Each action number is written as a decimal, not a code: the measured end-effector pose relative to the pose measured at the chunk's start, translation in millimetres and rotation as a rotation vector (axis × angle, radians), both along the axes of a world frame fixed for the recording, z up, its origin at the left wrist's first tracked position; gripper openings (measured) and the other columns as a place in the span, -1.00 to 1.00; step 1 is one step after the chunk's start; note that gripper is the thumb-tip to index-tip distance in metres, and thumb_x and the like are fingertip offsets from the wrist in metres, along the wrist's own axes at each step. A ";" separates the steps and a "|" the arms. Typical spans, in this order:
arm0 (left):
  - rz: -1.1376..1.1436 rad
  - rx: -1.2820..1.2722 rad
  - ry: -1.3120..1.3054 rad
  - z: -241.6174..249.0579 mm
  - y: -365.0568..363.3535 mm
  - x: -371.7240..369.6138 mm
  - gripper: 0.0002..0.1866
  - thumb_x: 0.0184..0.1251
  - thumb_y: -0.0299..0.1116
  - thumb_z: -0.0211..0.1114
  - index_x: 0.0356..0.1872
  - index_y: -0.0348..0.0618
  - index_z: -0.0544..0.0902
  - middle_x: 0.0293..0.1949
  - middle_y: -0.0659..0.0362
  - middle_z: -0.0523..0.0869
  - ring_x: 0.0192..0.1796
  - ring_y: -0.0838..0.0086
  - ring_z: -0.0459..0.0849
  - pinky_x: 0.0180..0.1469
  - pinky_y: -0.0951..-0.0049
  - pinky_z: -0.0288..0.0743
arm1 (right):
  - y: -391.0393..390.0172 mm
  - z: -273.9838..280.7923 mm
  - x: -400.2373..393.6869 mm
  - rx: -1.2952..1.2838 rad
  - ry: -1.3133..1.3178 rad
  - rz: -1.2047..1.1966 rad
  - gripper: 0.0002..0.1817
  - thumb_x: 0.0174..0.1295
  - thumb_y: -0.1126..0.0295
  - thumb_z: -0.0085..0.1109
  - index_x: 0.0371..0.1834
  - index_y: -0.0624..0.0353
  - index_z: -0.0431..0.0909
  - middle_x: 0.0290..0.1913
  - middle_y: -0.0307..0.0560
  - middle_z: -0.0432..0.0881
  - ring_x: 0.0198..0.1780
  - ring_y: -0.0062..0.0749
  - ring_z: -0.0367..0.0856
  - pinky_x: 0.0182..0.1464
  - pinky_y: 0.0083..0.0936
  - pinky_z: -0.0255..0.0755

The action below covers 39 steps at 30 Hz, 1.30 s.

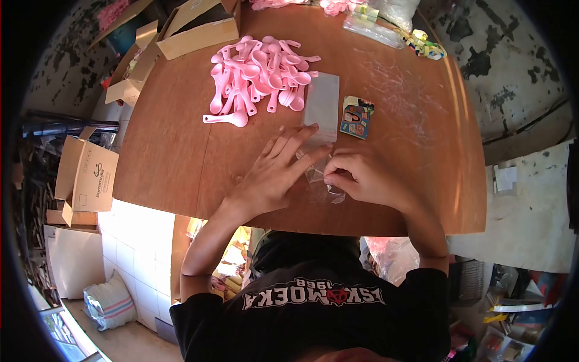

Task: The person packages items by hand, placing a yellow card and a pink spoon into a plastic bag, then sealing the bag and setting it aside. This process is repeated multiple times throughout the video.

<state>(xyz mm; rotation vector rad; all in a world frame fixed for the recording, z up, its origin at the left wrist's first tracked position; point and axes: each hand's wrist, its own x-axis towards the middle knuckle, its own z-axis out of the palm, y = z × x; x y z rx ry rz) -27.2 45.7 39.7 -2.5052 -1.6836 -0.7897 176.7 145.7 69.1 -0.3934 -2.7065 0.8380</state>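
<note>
A stack of clear plastic bags (322,99) lies on the wooden table in front of me. My left hand (274,166) is open over its lower end, fingers spread, with fingertips on the plastic. My right hand (362,178) is closed in a pinch, thumb against forefinger, at the near end of a crinkled clear plastic bag (315,175). Part of that bag is hidden behind the fingers. Just beyond my right hand sits a small stack of printed cards (357,117). A heap of pink measuring spoons (259,72) is piled beyond my left hand, one spoon (226,118) lying at its near edge.
Thin plastic strips (401,96) are scattered over the table's right side. Clear plastic packs (374,30) lie at the far edge. An open cardboard box (199,27) stands at the far left. More boxes (90,175) and a white sack (110,303) are left of the table.
</note>
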 end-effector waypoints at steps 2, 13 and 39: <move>-0.169 0.071 -0.319 -1.0 2.6 0.5 -0.35 0.05 -0.52 0.44 0.26 -0.04 0.51 -0.20 0.02 0.75 -0.04 0.07 0.72 0.27 0.06 0.47 | 1.5 -7.9 -0.5 -0.224 0.016 -0.042 -0.92 0.22 0.44 0.29 -0.33 0.22 0.66 -0.37 -0.09 0.65 -0.31 -0.33 0.63 -0.22 -0.42 0.48; 0.019 -0.274 -1.326 -19.0 -8.6 -9.0 -0.81 0.36 -0.57 0.32 -0.03 -0.32 0.67 -0.22 0.25 0.74 -0.21 0.69 0.66 -0.16 0.60 0.55 | 58.9 -47.1 14.9 0.393 -0.048 -0.441 -0.82 0.09 0.47 0.36 -0.24 0.25 0.68 -0.18 0.08 0.68 -0.16 0.02 0.65 -0.10 -0.18 0.53; 0.078 -0.425 -1.238 -4.9 -7.9 15.7 -0.85 0.36 -0.48 0.36 -0.15 -0.34 0.74 -0.33 0.20 0.78 -0.28 0.66 0.67 -0.20 0.64 0.53 | 28.8 28.5 17.9 -0.273 0.555 -0.395 -0.85 0.32 0.47 0.27 -0.19 0.37 0.67 -0.28 -0.10 0.75 -0.23 -0.59 0.66 -0.13 -0.60 0.53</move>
